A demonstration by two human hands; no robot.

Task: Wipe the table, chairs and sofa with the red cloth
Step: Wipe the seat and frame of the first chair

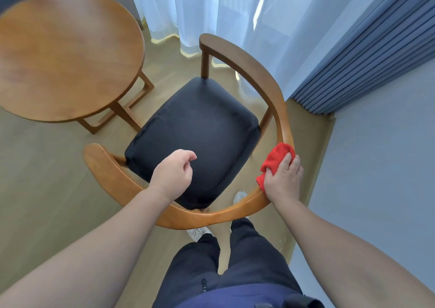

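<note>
- My right hand (283, 178): fingers grip crumpled red cloth (275, 158) against curved wooden chair rail (279, 105).
- My left hand (173, 173): fingers loosely curled, empty, above black padded seat (200, 124).
- Cloth partly hidden beneath that right hand.

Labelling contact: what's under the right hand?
The red cloth, bunched, lies under the right hand on the chair's curved wooden rail. The rail beneath cloth and palm is covered, unseen.
</note>
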